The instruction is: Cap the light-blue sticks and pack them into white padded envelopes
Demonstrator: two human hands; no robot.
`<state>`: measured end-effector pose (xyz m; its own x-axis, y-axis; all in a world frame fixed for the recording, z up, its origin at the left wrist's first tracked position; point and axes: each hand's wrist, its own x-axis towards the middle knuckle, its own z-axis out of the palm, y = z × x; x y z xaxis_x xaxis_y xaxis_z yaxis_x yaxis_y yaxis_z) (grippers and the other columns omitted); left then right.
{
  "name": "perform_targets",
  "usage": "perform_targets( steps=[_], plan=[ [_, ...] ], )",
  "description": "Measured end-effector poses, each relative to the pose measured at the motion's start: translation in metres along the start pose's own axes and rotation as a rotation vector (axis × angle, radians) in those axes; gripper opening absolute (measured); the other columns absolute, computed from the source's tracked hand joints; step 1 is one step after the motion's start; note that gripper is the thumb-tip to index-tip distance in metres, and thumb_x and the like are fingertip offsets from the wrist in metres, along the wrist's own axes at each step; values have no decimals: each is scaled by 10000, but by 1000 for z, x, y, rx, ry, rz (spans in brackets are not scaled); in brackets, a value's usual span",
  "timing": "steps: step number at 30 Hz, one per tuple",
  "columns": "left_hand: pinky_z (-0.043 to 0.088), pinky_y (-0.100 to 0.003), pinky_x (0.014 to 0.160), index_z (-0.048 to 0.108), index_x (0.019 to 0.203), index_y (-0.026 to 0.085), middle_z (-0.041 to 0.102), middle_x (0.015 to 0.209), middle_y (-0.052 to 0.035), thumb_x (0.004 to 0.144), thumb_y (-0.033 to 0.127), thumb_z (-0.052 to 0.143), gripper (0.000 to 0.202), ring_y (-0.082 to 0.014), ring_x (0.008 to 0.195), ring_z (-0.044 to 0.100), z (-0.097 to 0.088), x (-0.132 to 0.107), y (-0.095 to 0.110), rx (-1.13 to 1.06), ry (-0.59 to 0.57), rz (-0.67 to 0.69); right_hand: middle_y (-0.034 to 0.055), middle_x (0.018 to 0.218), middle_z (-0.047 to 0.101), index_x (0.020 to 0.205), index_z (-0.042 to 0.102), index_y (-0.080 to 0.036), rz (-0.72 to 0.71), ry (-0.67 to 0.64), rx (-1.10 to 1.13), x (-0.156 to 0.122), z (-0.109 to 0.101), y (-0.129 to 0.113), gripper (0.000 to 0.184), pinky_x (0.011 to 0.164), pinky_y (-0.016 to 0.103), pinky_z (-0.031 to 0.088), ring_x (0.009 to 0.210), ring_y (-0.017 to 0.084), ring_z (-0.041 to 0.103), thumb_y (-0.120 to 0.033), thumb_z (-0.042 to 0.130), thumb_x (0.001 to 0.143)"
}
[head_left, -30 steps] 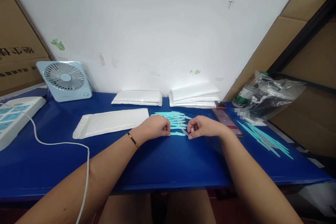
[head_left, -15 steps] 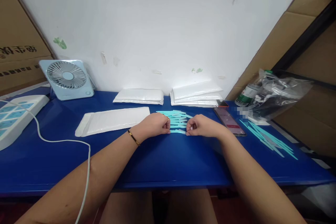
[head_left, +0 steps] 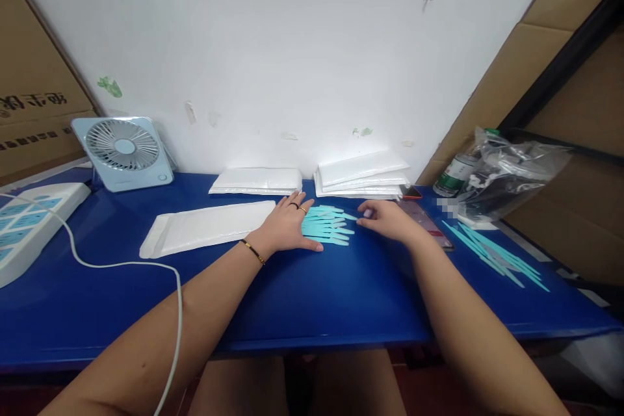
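A row of several short teal strips [head_left: 327,226] lies side by side on the blue table [head_left: 302,292]. My left hand [head_left: 288,226] rests flat and open against the left ends of the strips, fingers spread. At the right ends of the strips, my right hand [head_left: 387,219] lies with its fingers stretched toward them, holding nothing that I can see. A flat white padded envelope [head_left: 207,226] lies just left of my left hand.
Two stacks of white envelopes [head_left: 363,177] sit against the wall. A small blue fan [head_left: 121,151] stands at the back left, with a white device and cable [head_left: 97,265] nearby. A phone [head_left: 424,216], longer teal strips [head_left: 492,253], a bottle and a plastic bag [head_left: 507,172] lie at right.
Both hands were pinched on the nearest teal strip. They have since let go and opened, my left hand flattening beside the strips and my right hand shifting back toward the row's far end.
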<state>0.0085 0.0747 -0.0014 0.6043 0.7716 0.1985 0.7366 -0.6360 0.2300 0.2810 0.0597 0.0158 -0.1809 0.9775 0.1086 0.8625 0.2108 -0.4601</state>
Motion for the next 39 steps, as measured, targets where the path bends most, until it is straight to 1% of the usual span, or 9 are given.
perform_targets(
  steps=[4, 8, 12, 15, 17, 19, 24, 30, 39],
  plan=[
    [248, -384, 1061, 260, 1424, 122, 319, 1450, -173, 623, 794, 486, 1069, -319, 1328, 280, 10, 5, -6, -59, -100, -6, 20, 780, 644, 923, 669, -180, -61, -29, 8, 12, 18, 5, 224, 681, 259, 440, 713, 147, 579, -237, 615, 713],
    [319, -350, 1002, 324, 1393, 118, 401, 1394, -172, 680, 744, 498, 964, -299, 1284, 342, 12, 7, -4, -77, -86, 25, 25, 800, 640, 958, 636, -171, -158, -35, 164, 14, 24, -3, 229, 687, 274, 464, 723, 151, 588, -299, 566, 780],
    [357, -351, 962, 362, 1366, 93, 457, 1334, -182, 753, 625, 536, 830, -296, 1232, 390, 12, 9, 1, -26, -52, 50, 117, 1242, 527, 1266, 480, -190, -260, 35, 162, 9, 21, -9, 654, 917, 371, 422, 1104, 240, 513, -471, 666, 706],
    [382, -345, 935, 406, 1326, 92, 512, 1259, -174, 788, 509, 574, 701, -278, 1168, 444, 12, 10, 7, -6, -31, 77, 151, 1462, 270, 1428, 252, -206, -310, -124, 71, 8, 31, -16, 1023, 1060, 443, 279, 1333, 306, 266, -578, 720, 598],
    [395, -337, 917, 476, 1249, 106, 556, 1182, -157, 813, 439, 571, 557, -259, 1114, 482, 11, 10, 12, 4, -25, 93, 172, 1459, 260, 1411, 289, -177, -326, -197, 3, 8, 39, -22, 959, 1070, 464, 254, 1345, 322, 229, -606, 673, 644],
    [401, -336, 904, 542, 1134, 105, 592, 1088, -142, 837, 382, 552, 406, -246, 1049, 519, 11, 10, 17, 34, -27, 110, 174, 1395, 347, 1333, 400, -165, -373, -180, -44, 7, 45, -29, 733, 1043, 458, 291, 1291, 308, 309, -562, 600, 750],
    [432, -358, 851, 568, 979, 90, 619, 964, -140, 873, 329, 485, 275, -248, 914, 586, 14, 8, 25, 129, -34, 118, 108, 1076, 536, 1041, 536, -174, -441, -99, -176, -3, 45, -50, 236, 874, 368, 415, 991, 231, 491, -274, 523, 828],
    [475, -368, 756, 573, 909, 109, 635, 903, -146, 869, 315, 458, 239, -267, 843, 623, 13, 4, 32, 168, -39, 146, 94, 936, 585, 946, 549, -170, -271, -111, -444, -7, 44, -70, 249, 690, 303, 419, 854, 235, 561, -207, 555, 699],
    [486, -361, 700, 596, 913, 129, 656, 871, -125, 827, 390, 512, 288, -272, 795, 643, -4, 1, 42, 204, -11, 98, 101, 961, 647, 1015, 526, -192, -220, -86, -565, -12, 40, -75, 248, 620, 298, 377, 821, 250, 619, -246, 521, 774]
  ],
)
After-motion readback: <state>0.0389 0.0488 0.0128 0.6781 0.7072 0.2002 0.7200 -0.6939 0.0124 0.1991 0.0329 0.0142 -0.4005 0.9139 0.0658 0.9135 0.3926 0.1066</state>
